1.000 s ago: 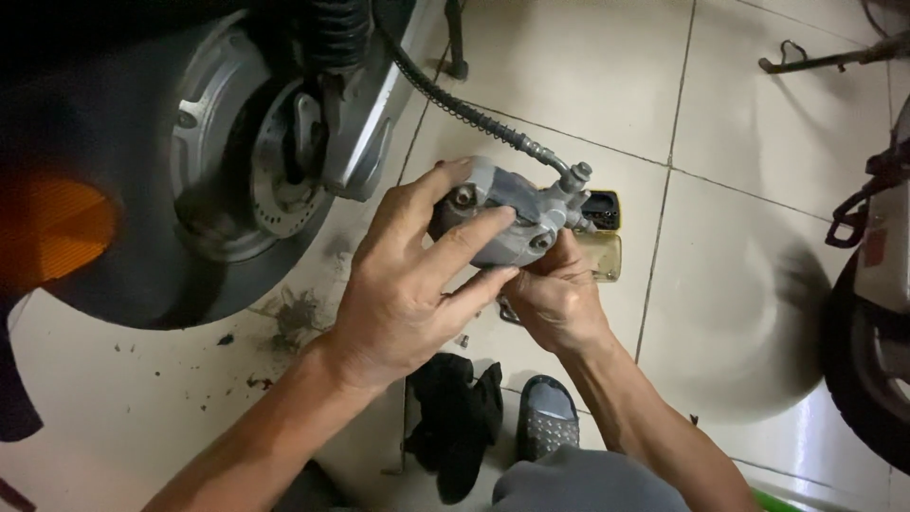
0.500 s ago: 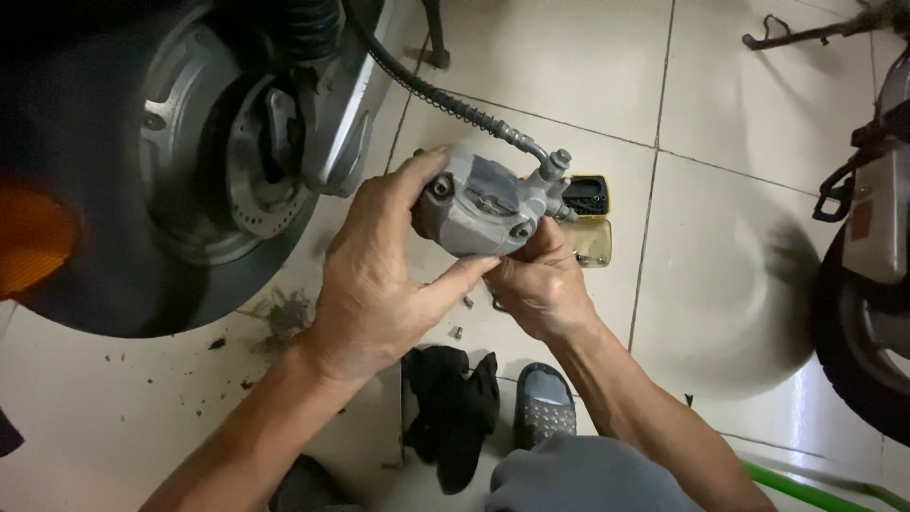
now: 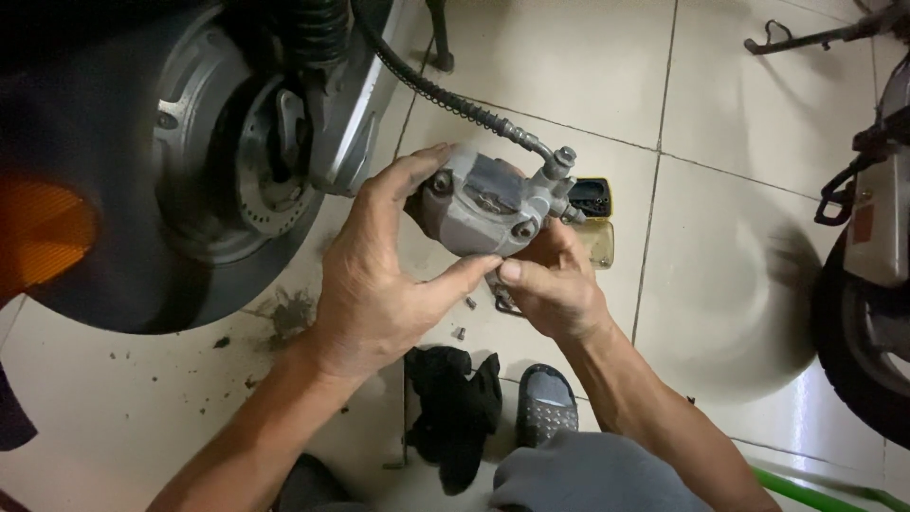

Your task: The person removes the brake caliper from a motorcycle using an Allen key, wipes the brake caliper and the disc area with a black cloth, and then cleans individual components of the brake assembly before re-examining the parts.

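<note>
Pale floor tiles [image 3: 758,313] with dark grout lines fill the background, dusted with dark crumbs near the wheel. Held above them, about mid-frame, is a grey metal brake caliper [image 3: 483,204], tilted, with a bolt head at each near corner. The left hand [image 3: 379,284] wraps round the caliper's left side, fingers curled over its top edge and thumb pressed along its lower edge, so it is clasping the caliper. The right hand [image 3: 550,284] supports the caliper from below and to the right, its thumb tip meeting the left thumb at the caliper's lower edge; its other fingers are tucked beneath the body, gripping it, though how they lie there is hidden. From the caliper's upper right fitting a black ribbed hose [image 3: 445,95] runs up and left out of view. Just right of the caliper, on the floor, lies a small open tin [image 3: 595,204] with a yellowish lid part. Below the caliper, small bolts [image 3: 464,318] lie loose on the tile. Further below it sit a black rag [image 3: 455,408] and a dark sandal [image 3: 545,403]. Left of the caliper stands a wheel [image 3: 190,190] with a brake disc and silver hub. Far right of the caliper, part of another motorbike [image 3: 872,284] shows.
</note>
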